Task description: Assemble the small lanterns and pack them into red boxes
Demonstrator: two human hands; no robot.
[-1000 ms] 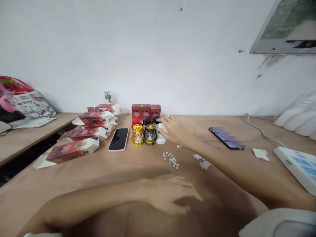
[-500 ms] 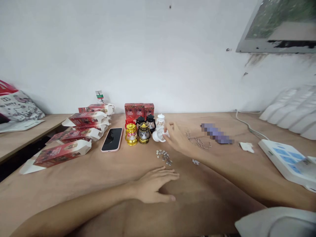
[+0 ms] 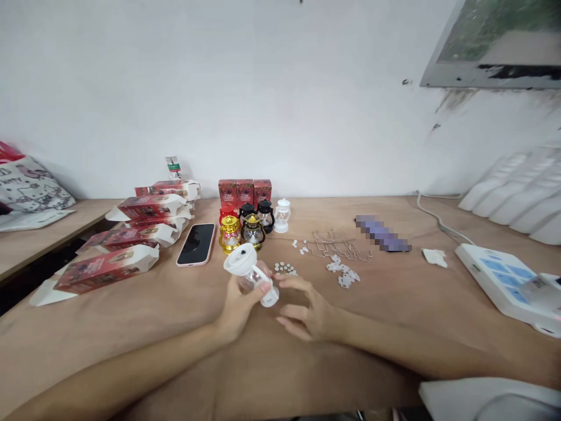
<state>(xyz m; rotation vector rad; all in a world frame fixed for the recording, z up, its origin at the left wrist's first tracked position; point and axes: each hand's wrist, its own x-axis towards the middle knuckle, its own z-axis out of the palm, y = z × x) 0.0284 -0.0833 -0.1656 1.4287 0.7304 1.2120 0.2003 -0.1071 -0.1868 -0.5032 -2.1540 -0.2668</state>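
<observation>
My left hand [image 3: 239, 304] is closed round a small white toy lantern [image 3: 251, 278], tilted with its round base up towards me. My right hand [image 3: 304, 313] sits just right of it, fingers loosely curled and touching the lantern's lower end. Behind them stand a gold lantern [image 3: 229, 234], a black-and-gold lantern [image 3: 253, 230], two black ones and another white lantern [image 3: 281, 215]. Several small button cells [image 3: 284, 268] lie just beyond my hands.
A phone in a pink case [image 3: 197, 244] lies left of the lanterns, beside several red folded cartons [image 3: 107, 267]. Three red boxes [image 3: 244, 192] stand at the wall. Wire handles [image 3: 337, 245], white scraps, a blurred phone [image 3: 382, 240] and a white-blue box [image 3: 504, 279] lie right.
My right hand drew a white lantern back from the row and passed it to my left hand, which rose off the table and now grips it.
</observation>
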